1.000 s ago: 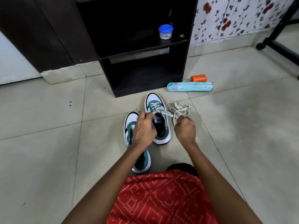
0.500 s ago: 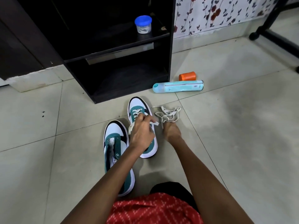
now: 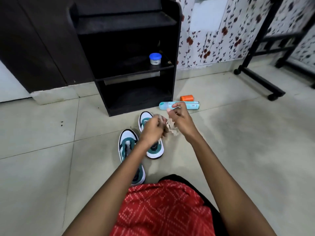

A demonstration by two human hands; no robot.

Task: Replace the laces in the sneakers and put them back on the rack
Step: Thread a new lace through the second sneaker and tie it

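Two white-and-teal sneakers lie on the tiled floor before a black rack (image 3: pixel 175 48). The left sneaker (image 3: pixel 127 142) lies nearer me, partly under my left forearm. The right sneaker (image 3: pixel 146 119) lies farther off, mostly hidden by my hands. A bunched cream lace (image 3: pixel 172 128) hangs between my hands above that shoe. My left hand (image 3: pixel 152 129) grips one side of the bundle with curled fingers. My right hand (image 3: pixel 179 120) holds the other side, thumb and forefinger pinching a strand near its top.
A blue-lidded jar (image 3: pixel 155 59) stands on the rack's middle shelf. A light-blue spray bottle (image 3: pixel 192 105) and an orange cap (image 3: pixel 186 97) lie on the floor right of the rack. A black wheeled stand (image 3: pixel 259 79) occupies the right. My red patterned garment (image 3: pixel 162 208) fills the bottom.
Both hands have risen off the floor and come together, lifting the loose lace bundle above the right sneaker. The view has tilted up, showing more of the rack.
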